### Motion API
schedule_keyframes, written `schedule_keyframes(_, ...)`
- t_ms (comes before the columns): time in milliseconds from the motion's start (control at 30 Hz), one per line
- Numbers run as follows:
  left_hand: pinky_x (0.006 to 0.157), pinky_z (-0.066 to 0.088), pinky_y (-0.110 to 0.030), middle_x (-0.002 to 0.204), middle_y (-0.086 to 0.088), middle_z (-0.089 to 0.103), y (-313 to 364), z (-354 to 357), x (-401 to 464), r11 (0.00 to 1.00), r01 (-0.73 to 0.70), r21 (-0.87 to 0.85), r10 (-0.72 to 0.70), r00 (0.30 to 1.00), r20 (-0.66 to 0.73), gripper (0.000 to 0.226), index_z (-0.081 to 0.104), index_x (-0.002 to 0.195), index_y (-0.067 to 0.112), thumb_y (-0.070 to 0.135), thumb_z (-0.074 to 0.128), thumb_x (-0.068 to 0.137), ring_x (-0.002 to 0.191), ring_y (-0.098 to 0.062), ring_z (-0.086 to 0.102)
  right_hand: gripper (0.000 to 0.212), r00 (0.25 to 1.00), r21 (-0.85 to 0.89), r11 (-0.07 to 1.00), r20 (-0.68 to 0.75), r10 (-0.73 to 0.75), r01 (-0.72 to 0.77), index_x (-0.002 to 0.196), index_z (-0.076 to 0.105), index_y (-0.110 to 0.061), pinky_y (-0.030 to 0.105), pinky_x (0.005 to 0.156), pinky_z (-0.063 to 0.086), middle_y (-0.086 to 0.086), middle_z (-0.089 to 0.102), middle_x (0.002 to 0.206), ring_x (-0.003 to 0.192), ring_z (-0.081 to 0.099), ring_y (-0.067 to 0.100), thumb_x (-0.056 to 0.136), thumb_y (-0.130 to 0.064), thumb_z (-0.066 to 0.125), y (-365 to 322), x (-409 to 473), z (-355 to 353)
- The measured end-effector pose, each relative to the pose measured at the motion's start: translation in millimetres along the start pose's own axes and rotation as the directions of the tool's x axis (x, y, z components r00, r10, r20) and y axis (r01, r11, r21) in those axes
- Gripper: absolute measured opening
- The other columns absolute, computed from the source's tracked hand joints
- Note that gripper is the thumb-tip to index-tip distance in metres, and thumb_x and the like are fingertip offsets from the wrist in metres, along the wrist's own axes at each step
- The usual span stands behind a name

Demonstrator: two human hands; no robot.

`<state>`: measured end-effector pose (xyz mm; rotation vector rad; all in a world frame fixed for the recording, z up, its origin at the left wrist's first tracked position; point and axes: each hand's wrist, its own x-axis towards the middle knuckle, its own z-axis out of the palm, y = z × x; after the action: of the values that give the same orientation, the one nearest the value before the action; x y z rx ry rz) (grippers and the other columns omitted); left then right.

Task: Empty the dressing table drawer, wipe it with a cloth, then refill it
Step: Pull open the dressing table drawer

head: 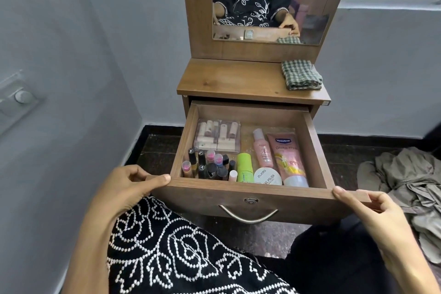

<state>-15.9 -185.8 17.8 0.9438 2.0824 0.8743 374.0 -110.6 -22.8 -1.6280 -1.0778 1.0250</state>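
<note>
- The left hand pinches the left front corner of the drawer, thumb on the top edge; the right hand grips the right corner likewise.
- The drawer stands pulled out of the dressing table, full: a Vaseline tube, pink bottle, green container, Zudio tin, small bottles and a clear packet.
- The folded checked cloth waits on the tabletop, well apart from both hands.
- Judged step: emptying has not begun; next, one hand must let go and lift items out.
</note>
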Motion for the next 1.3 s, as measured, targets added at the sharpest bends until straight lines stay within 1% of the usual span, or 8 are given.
schedule_keyframes(400,0.089,0.051,-0.044,0.073,-0.01,0.07,7.4,-6.5,0.6,0.998,0.066,0.007,-0.066,0.995,0.073,0.095,0.067,0.069,0.008,0.074,0.073,0.001,0.077,-0.029,0.067,0.038,0.998,0.016,0.998,0.034,0.06,-0.06,0.093,0.06,-0.011,0.003,0.049,0.044,0.005,0.065,0.087,0.074,0.058,0.016,0.066,-0.029,0.08,-12.4,-7.9,0.3)
schedule_keyframes(533,0.088,0.05,-0.045,0.072,-0.01,0.07,6.5,-9.3,4.2,0.996,0.085,0.034,-0.088,0.992,0.093,0.098,0.066,0.069,0.009,0.078,0.071,-0.001,0.069,-0.022,0.064,0.036,0.995,-0.022,0.996,0.042,0.086,-0.085,0.098,0.059,-0.007,0.023,0.06,0.047,0.007,0.06,0.081,0.067,0.053,0.016,0.071,-0.022,0.079,-15.1,-6.2,0.1)
schedule_keyframes(600,0.091,0.05,-0.048,0.075,-0.01,0.069,10.0,-10.4,4.8,0.994,0.099,0.04,-0.103,0.989,0.11,0.098,0.066,0.07,0.008,0.077,0.073,0.0,0.073,-0.024,0.066,0.036,0.995,-0.066,0.995,0.053,0.085,-0.081,0.096,0.059,-0.007,0.017,0.058,0.047,0.007,0.06,0.08,0.067,0.052,0.015,0.07,-0.023,0.079,-16.8,-3.6,-1.1)
schedule_keyframes(733,0.094,0.049,-0.048,0.077,-0.008,0.065,25.2,-12.0,2.3,0.984,0.161,0.078,-0.172,0.974,0.15,0.073,0.066,0.078,0.002,0.054,0.078,0.028,0.072,-0.022,0.065,0.028,0.998,-0.201,0.979,0.048,0.052,-0.041,0.086,0.056,-0.018,0.027,0.07,0.044,0.008,0.06,0.089,0.077,0.055,0.019,0.071,-0.021,0.079,-28.9,0.4,-1.8)
schedule_keyframes(900,0.087,0.045,-0.037,0.087,-0.003,0.063,31.5,-11.5,3.7,0.97,0.138,0.199,-0.154,0.986,0.068,0.039,0.065,0.08,0.013,0.041,0.081,0.059,0.088,-0.02,0.057,0.029,0.984,-0.296,0.94,0.018,-0.175,0.172,0.078,0.053,-0.034,0.018,0.088,0.045,-0.005,0.056,0.091,0.101,0.053,0.019,0.07,-0.022,0.078,-57.8,1.2,5.3)
schedule_keyframes(967,0.083,0.041,-0.032,0.088,0.001,0.06,40.3,-8.1,3.6,0.984,0.069,0.165,-0.065,0.998,-0.026,0.026,0.061,0.081,0.017,0.033,0.078,0.07,0.09,-0.018,0.056,0.027,0.973,-0.269,0.935,0.077,-0.216,0.229,0.08,0.055,-0.035,0.031,0.092,0.043,-0.014,0.057,0.087,0.096,0.056,0.016,0.074,-0.02,0.077,-78.9,1.7,19.1)
schedule_keyframes(1133,0.082,0.038,-0.025,0.088,0.015,0.056,87.5,9.6,22.8,0.981,-0.194,0.025,0.196,0.972,-0.128,0.016,0.06,0.092,0.021,0.028,0.069,0.08,0.084,-0.003,0.053,0.017,0.921,-0.276,0.904,0.305,-0.241,0.328,0.092,0.061,-0.028,0.017,0.066,0.043,-0.013,0.062,0.09,0.082,0.058,0.0,0.08,-0.028,0.073,-122.2,26.8,77.4)
schedule_keyframes(1300,0.082,0.037,-0.024,0.093,0.012,0.051,127.4,52.0,71.3,0.964,-0.265,-0.01,0.264,0.963,-0.054,0.026,0.06,0.111,0.015,0.027,0.062,0.088,0.094,-0.007,0.05,0.025,0.837,-0.262,0.936,0.544,-0.058,0.235,0.105,0.063,-0.022,0.032,0.084,0.055,-0.002,0.068,0.098,0.086,0.065,0.012,0.083,-0.032,0.07,-135.7,70.4,156.4)
